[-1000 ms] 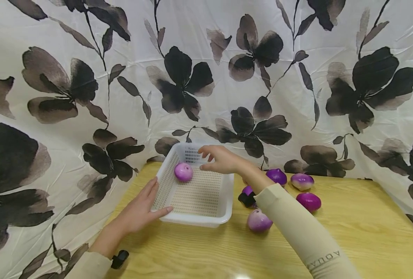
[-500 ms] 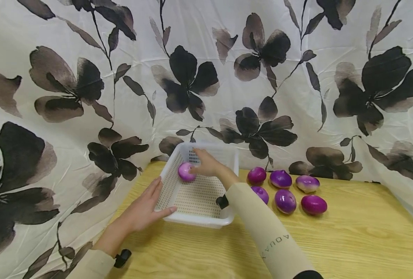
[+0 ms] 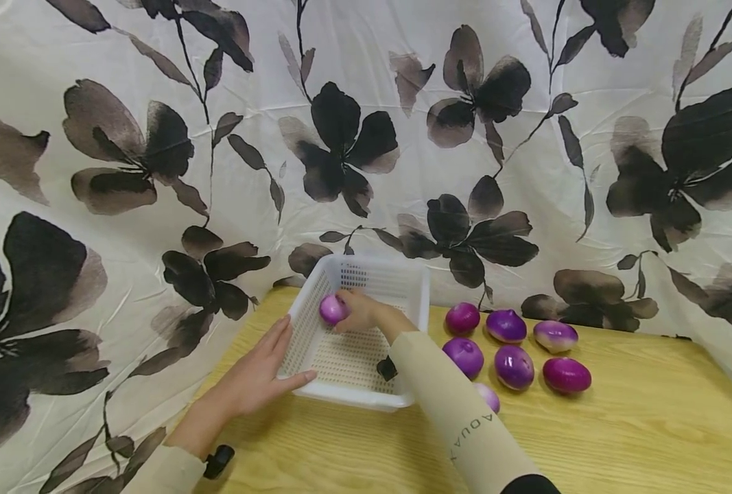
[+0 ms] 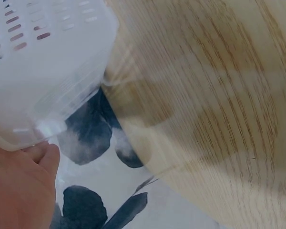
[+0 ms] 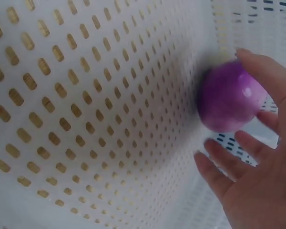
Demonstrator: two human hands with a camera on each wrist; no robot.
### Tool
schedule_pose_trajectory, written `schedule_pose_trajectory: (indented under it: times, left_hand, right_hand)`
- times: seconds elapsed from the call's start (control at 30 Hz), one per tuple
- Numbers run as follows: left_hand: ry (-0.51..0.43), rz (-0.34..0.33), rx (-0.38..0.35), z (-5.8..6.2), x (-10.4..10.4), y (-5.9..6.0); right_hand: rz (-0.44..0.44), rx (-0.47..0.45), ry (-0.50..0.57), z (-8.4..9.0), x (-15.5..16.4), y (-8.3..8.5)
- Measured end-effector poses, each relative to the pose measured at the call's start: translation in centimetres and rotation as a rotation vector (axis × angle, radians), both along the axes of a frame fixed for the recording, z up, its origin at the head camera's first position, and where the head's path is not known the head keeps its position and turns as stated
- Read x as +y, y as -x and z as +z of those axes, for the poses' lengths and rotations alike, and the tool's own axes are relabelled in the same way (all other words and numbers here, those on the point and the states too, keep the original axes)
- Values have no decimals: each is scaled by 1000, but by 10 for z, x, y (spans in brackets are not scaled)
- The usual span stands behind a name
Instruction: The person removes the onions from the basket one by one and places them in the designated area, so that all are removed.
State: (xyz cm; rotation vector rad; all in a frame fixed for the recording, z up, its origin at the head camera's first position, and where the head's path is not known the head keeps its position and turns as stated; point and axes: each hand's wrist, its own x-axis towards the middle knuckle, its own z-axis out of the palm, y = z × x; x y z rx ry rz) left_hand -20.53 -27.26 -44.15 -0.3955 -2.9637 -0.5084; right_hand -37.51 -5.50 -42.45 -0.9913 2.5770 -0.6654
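A white perforated plastic basket (image 3: 356, 396) stands on the wooden table. Inside it, near the left wall, lies a purple onion (image 3: 331, 310). My right hand (image 3: 362, 312) reaches into the basket and grips this onion from its right side. In the right wrist view the thumb lies on one side of the onion (image 5: 229, 100), and the fingers of the right hand (image 5: 262, 176) curve round the other side. My left hand (image 3: 248, 377) rests along the basket's left side, fingers extended and thumb at the front rim. The left wrist view shows the left hand (image 4: 24, 186) at the rim.
Several more purple onions stand in loose rows right of the basket, among them a round one (image 3: 514, 367) and a pale one (image 3: 488, 398) partly behind the right sleeve. A floral curtain (image 3: 353, 137) hangs along the back edge of the wooden table (image 3: 650, 412).
My right hand has moved down and left inside the basket onto the onion and its fingers have closed round it. The left hand stays at the basket's side. The view has shifted slightly.
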Motion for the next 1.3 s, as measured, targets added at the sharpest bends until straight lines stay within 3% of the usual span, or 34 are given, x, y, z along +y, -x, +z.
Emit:
schedule_pose_trajectory:
  times: [0.3, 0.7, 0.83, 1.1, 1.3]
  left_hand:
    - [-15, 4, -14, 2, 5, -1]
    - [-13, -8, -17, 1, 10, -3]
    - [-16, -10, -29, 1, 10, -4]
    - [-7, -4, -37, 4, 4, -4]
    - [0, -4, -36, 6, 1, 0]
  right_hand:
    - [56, -79, -21, 0, 2, -7]
    - [112, -100, -34, 3, 8, -12]
    - [116, -54, -26, 21, 9, -12]
    - [157, 133, 24, 74, 18, -23]
    - [166, 180, 54, 95, 42, -34]
